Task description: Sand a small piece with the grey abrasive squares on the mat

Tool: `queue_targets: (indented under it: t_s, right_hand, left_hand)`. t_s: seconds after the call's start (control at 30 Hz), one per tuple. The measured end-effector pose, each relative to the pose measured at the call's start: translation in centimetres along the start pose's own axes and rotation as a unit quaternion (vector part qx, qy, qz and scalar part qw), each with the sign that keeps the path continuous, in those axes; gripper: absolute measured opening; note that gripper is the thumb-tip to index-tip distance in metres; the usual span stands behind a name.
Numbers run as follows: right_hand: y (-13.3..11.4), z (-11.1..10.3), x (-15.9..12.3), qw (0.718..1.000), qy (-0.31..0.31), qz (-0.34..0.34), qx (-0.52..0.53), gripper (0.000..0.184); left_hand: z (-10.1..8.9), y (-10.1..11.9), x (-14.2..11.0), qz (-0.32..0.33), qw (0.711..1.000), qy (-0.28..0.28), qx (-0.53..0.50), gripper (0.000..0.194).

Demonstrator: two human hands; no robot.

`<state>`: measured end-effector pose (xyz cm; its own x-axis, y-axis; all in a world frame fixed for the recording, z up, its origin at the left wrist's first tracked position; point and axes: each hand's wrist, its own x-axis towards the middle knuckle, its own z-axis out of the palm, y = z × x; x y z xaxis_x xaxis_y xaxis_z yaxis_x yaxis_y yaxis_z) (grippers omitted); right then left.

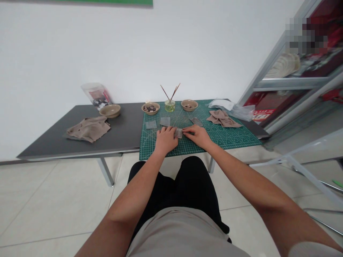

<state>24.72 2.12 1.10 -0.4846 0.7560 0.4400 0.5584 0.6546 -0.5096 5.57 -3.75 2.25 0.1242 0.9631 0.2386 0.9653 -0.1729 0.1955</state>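
On the front of the green cutting mat (225,139) lies a small grey, see-through-looking square piece (178,133). My left hand (166,140) grips its left side, with the fingers bent over it. At its right edge, the thumb and fingertips of my right hand (199,136) are pinched together on it. Beyond my left hand lie two similar flat clear squares, a left square (151,124) and a right square (165,121). Just past my right hand is a darker grey piece (197,121). Fine detail under my fingertips is too small to make out.
A bowl with dark and light bits (150,108), a glass jar with thin sticks (169,105) and another bowl (189,105) stand behind. Brown cloths, a left one (88,129) and a right one (223,118), flank them, with an empty-looking bowl (110,111), plastic tub (96,95) and plastic bag (235,108).
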Motion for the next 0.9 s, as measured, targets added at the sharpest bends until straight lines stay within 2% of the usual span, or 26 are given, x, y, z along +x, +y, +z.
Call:
queue_targets:
  t_s: [0.07, 0.17, 0.47, 0.6, 0.9]
  right_hand:
    - [-0.07, -0.02, -0.21, 0.999, 0.017, 0.034, 0.006, 0.017]
    - [-0.13, 0.11, -0.29, 0.999, -0.003, 0.054, 0.006, 0.019]
    - [-0.25, 0.35, -0.1, 0.999, -0.031, -0.004, -0.018, 0.022]
    - [-0.49, 0.69, 0.22, 0.998, -0.051, -0.034, -0.027, 0.02]
    - [-0.82, 0.34, 0.02, 0.996, -0.07, -0.043, -0.019, 0.017]
  left_hand:
    - [0.09, -0.23, 0.08, 0.01, 1.0, -0.005, -0.01, 0.041]
    - [0.07, -0.44, 0.1, 0.008, 1.0, 0.0, -0.012, 0.04]
    - [0.24, -0.48, 0.19, 0.013, 1.0, 0.014, -0.018, 0.035]
    - [0.48, -0.81, 0.57, 0.026, 0.999, -0.003, -0.033, 0.039]
    - [0.45, -0.57, 0.73, 0.028, 0.999, -0.02, -0.017, 0.045]
